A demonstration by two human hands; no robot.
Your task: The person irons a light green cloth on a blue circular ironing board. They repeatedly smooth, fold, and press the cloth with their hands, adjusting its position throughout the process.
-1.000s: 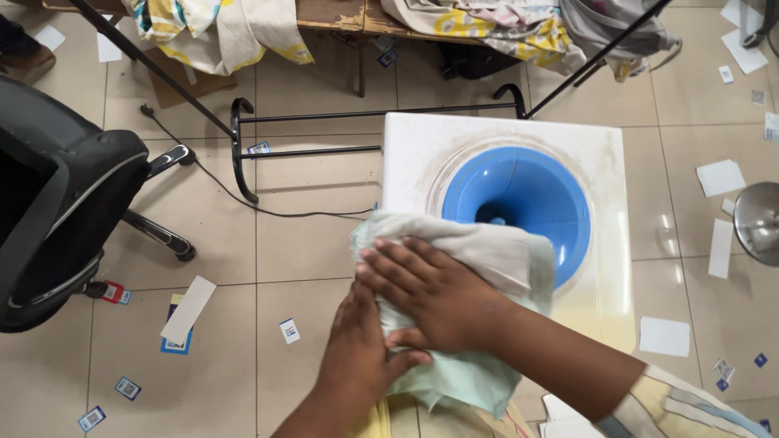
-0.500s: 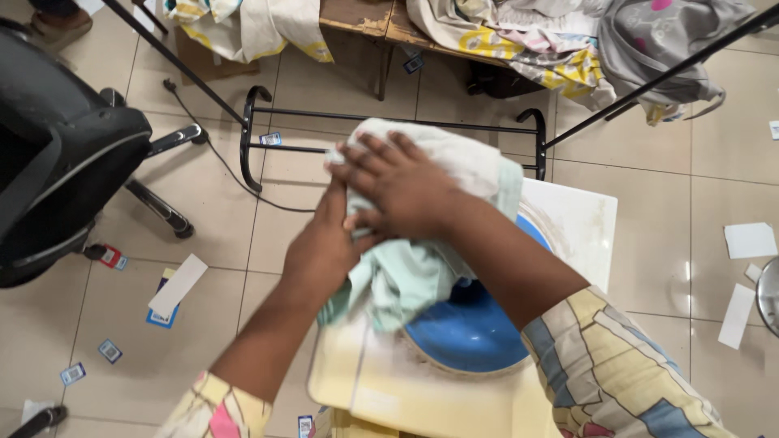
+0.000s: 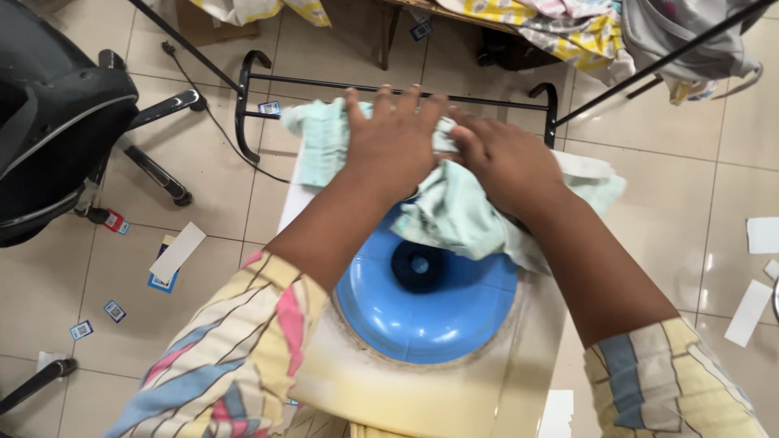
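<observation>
Under both hands, at the far edge of the dispenser top (image 3: 535, 324), lies a soft, crumpled cloth (image 3: 454, 212), pale mint with a whiter patch, bunched into loose folds. Its long axis runs left to right across the top's far edge, one end poking out past the left hand (image 3: 396, 146) and the other trailing beyond the right hand (image 3: 505, 162). The left hand lies flat, palm down, fingers spread and pointing away from the person, pressing on the cloth. The right hand, just beside it and touching it, is cupped on the cloth with fingers bent, gripping a fold. Nearer the person than the hands sits a glossy blue funnel (image 3: 430, 312), round, with a darker hole at its centre; the cloth overlaps its far rim. The top around it is smooth, cream-white plastic with grimy rings. Beyond the fingertips stands a black tubular rack (image 3: 389, 85) on tiled floor (image 3: 211, 162). Left of the left arm is a black chair (image 3: 57, 122).
</observation>
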